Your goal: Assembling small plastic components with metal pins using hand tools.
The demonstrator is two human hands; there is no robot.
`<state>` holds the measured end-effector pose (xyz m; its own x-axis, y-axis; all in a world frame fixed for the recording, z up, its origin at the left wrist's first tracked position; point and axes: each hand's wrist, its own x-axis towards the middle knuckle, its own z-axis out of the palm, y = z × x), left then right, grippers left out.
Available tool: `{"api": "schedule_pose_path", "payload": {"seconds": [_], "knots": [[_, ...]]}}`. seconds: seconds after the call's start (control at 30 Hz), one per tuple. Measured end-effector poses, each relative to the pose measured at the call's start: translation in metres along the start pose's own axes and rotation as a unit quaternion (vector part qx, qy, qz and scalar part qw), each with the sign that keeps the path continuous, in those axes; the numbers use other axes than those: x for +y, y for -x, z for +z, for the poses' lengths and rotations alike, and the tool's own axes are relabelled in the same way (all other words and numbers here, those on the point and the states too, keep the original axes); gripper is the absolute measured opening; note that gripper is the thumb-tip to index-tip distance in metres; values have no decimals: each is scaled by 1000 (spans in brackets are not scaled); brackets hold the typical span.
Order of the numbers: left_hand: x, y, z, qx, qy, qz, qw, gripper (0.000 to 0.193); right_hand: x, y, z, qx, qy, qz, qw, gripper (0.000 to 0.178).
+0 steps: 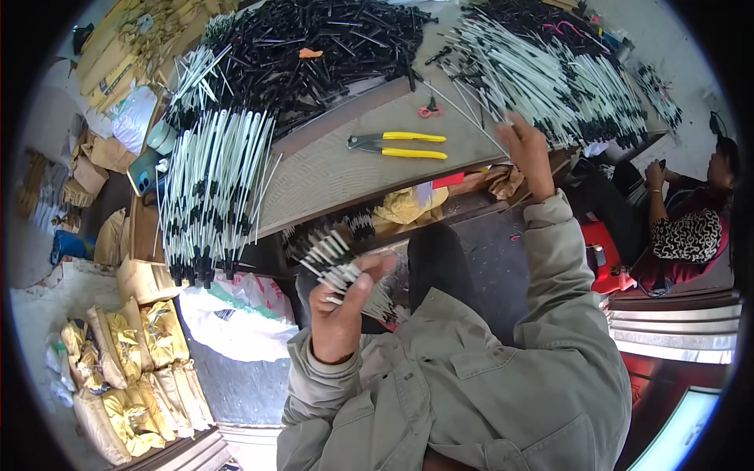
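In the head view, low and left of centre, the left hand [339, 314] is curled in a fist around a bundle of white rods with black tips [339, 265], which fans up toward the table edge [338, 212]. Right of centre, the right hand [528, 149] reaches onto the table, fingers bent and pinching a single thin white rod [463, 110] at the near edge of a heap of white rods [550, 78] in the upper right. Yellow-handled pliers [399, 144] lie between the hands on the tabletop. A black pile of rods [314, 47] fills the upper middle, another white bundle [212, 188] the left. At the far right sits another person [691, 220].
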<state>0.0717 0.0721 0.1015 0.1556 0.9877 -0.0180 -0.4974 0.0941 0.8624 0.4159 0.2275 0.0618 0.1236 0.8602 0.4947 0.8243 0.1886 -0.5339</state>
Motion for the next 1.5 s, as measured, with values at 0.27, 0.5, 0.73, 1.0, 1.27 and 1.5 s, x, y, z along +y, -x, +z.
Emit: {"api": "schedule_pose_path", "payload": {"seconds": [0.27, 0.5, 0.73, 1.0, 1.27, 1.5], "knots": [[-15, -15, 1, -21, -49, -36, 998, 24, -1, 20, -1, 22, 240, -112, 964, 29], [-16, -20, -6, -18, -32, -42, 998, 22, -59, 34, -22, 99, 373, -169, 907, 24], [-25, -19, 5, -60, -54, -46, 996, 23, -166, 75, -13, -97, -244, -243, 934, 31], [-41, -10, 4, -71, -74, -15, 995, 14, -179, 95, 12, -130, -368, -201, 898, 20], [-36, -1, 13, -43, -41, -17, 998, 15, -181, 100, 4, -147, -394, -187, 888, 15], [-30, 10, 12, -75, -84, 10, 994, 19, -185, 108, -12, -170, -394, -212, 878, 16]]}}
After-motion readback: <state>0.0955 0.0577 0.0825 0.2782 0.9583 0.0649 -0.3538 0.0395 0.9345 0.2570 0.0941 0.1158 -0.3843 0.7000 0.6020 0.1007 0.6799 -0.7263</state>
